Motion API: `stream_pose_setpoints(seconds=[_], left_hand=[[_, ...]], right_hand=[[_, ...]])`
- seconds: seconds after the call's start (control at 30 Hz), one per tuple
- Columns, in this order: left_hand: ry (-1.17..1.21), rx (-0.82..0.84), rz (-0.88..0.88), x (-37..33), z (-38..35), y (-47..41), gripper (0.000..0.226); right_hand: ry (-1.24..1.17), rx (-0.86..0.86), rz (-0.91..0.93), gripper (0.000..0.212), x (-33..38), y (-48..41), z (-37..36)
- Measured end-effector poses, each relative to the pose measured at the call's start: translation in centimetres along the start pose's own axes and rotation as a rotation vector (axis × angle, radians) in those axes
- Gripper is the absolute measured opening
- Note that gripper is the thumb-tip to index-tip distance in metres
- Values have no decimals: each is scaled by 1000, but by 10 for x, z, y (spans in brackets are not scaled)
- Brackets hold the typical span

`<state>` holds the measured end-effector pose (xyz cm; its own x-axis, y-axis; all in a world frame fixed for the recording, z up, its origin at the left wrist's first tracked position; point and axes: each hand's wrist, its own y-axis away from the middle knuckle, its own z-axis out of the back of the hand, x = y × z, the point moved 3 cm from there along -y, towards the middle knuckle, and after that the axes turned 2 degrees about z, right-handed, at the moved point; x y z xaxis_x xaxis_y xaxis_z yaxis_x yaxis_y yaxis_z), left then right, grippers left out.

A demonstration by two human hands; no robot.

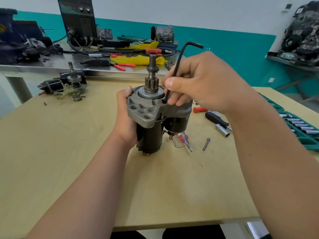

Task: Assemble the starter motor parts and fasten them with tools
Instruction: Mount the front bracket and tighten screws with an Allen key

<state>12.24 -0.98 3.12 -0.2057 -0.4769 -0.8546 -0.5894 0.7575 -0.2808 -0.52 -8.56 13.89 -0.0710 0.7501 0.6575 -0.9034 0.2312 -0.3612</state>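
Starter motor: one (148, 116), standing upright on the wooden table (69, 161), pinion gear (151, 81) and shaft pointing up.
Hands: two. The left hand (126, 121) grips the motor's left side, thumb on the rim of the grey housing. The right hand (203, 83) pinches the hex key (179, 61) between thumb and fingers.
Hex key: one, black and L-shaped, with the short leg up top pointing right.
Loose tools right of the motor: one socket (222, 130), one black-handled driver (217, 119), one small screwdriver (185, 140), one long bolt (206, 144) and one red handle (200, 109).
Socket tray: one green tray (309, 144) at the right edge, cut off by the frame. I can't count its sockets for sure.
Spare parts: one cluster (69, 83) at the table's far left, plus one lone screw (45, 103).
Hidden: the left fingers are behind the motor body. The right hand covers the key's middle and the top of the solenoid side. The key's lower tip drops into a recess in the housing, and I can't make out what it meets there.
Motor to hands: the motor sits between them, held by the left and directly under the right fingertips.
Behind: a metal bench (51, 67) with a black machine (77, 19), a yellow cloth (138, 59) and red-handled pliers (120, 65).
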Motion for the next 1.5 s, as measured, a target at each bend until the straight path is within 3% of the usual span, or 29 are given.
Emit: stream_pose_setpoints(seconds=[0.17,0.3,0.4,0.43,0.53,0.6,0.67,0.77,0.83,0.9,1.03,1.1,1.17,1.3,1.43,1.5], left_hand=[[-16,-37,5,-1,-3,1,64],[-41,-76,24,-2,-5,7,64],[-128,-152,31,-2,-5,15,59],[-152,-175,28,-3,-5,18,56],[-172,-266,17,-5,-3,28,45],[-152,-300,-16,-6,1,35,42],[-175,-335,-51,-6,5,42,43],[-230,-391,-91,-6,7,53,60],[-271,-414,-136,-8,5,58,50],[-306,-436,-159,-8,0,63,45],[-338,-483,-236,-5,-6,74,43],[-369,-506,-250,-1,-10,80,41],[-405,-535,-238,1,-13,84,39],[-419,-616,-134,2,-9,85,30],[-502,-771,-340,-28,12,86,35],[-499,-736,-292,-44,22,70,52]], right_hand=[[254,-247,58,24,-4,3,-13],[-100,-335,19,19,-28,7,-2],[-416,-414,-273,25,-76,17,14],[-353,-381,-404,27,-94,24,10],[312,-120,-624,17,-144,48,-6],[575,13,-745,26,-159,60,-13],[707,84,-801,37,-163,60,-17],[734,152,-817,26,-159,50,-19],[710,191,-795,14,-153,49,-18],[576,117,-723,13,-144,51,-12],[-179,-430,-246,8,-77,52,0],[-385,-547,16,11,-35,51,3],[-358,-556,134,10,-5,45,-7],[-207,-622,56,19,3,38,-33],[-132,-564,21,21,-4,34,-34],[-100,-506,49,23,-4,31,-32]])
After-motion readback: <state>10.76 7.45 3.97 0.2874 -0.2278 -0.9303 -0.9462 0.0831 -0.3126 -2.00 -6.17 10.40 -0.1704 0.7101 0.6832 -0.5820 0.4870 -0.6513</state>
